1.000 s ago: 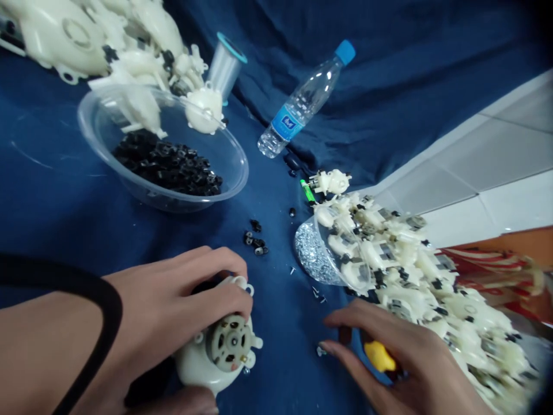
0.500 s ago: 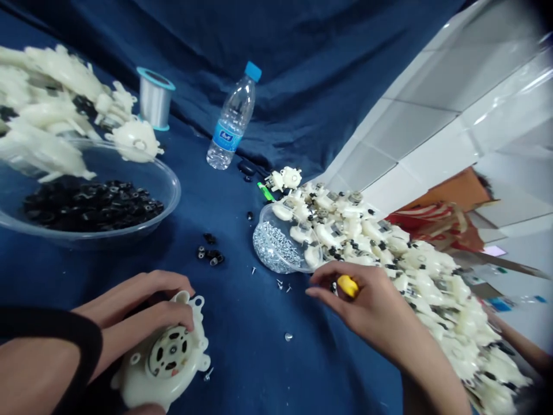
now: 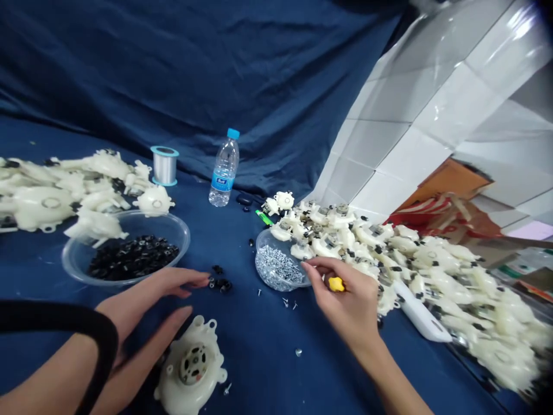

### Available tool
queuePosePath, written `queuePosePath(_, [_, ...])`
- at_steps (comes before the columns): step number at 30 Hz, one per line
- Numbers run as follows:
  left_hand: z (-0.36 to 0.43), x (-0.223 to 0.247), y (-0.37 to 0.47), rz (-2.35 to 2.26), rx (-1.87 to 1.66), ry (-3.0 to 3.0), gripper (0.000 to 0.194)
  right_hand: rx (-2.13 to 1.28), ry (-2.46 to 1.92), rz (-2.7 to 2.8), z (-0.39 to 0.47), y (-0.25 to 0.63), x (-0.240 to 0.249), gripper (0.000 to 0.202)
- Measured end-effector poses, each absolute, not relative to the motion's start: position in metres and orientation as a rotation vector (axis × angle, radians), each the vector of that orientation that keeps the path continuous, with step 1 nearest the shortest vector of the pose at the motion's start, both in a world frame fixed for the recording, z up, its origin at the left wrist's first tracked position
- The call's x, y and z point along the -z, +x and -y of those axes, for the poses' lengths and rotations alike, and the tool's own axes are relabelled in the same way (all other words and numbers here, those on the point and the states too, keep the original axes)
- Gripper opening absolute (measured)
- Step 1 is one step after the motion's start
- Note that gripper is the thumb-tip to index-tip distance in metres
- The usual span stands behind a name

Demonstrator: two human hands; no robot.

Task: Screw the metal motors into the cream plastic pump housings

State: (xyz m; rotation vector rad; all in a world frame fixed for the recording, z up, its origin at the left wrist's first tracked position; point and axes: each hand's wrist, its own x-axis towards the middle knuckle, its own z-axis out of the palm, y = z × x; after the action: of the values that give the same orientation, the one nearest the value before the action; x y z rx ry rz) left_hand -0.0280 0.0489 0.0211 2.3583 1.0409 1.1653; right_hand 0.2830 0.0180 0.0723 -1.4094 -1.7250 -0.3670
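My left hand (image 3: 147, 314) reaches over the blue cloth, thumb and fingers apart. Its fingertips are at a small cluster of black parts (image 3: 222, 285); whether they touch is unclear. Below it a cream plastic housing with a round motor (image 3: 192, 364) lies on the cloth, apart from the hand. My right hand (image 3: 345, 294) is closed around what looks like a screwdriver with a yellow handle (image 3: 336, 284), its shaft hidden. The thumb and index fingertips are pinched at the near rim of a clear bowl of screws (image 3: 276, 271); anything between them is too small to make out.
A clear bowl (image 3: 184, 245) of black parts stands left, with cream housings (image 3: 41, 204) behind it. A wire spool (image 3: 165, 166) and a water bottle (image 3: 223, 173) stand at the back. More housings (image 3: 432, 253) pile up right, near a white-handled object (image 3: 421, 314). Loose screws (image 3: 286, 302) lie mid-cloth.
My left hand has let go of the motor housing and moved up to the loose black parts. My right hand has moved its fingertips to the screw bowl's rim. The view has tilted upward.
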Motion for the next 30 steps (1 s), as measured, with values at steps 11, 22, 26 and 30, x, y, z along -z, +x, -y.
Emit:
queuePosePath(11, [-0.113, -0.031, 0.012, -0.836, -0.496, 2.606, 0.03, 0.408, -1.213, 1.762, -0.016, 0.278, -0.063, 0.008])
queuePosePath(22, [-0.07, -0.072, 0.012, -0.627, -0.744, 1.925, 0.019, 0.535, -0.878, 1.839, 0.003, 0.259, -0.067, 0.016])
queuePosePath(26, [-0.065, -0.064, 0.012, -0.595, -0.713, 1.693, 0.027, 0.497, -0.819, 1.885, 0.014, 0.24, -0.067, 0.021])
queuePosePath(30, [-0.057, -0.062, 0.015, -0.597, -0.714, 1.487, 0.025, 0.448, -0.843, 1.973, 0.02, 0.226, -0.061, 0.021])
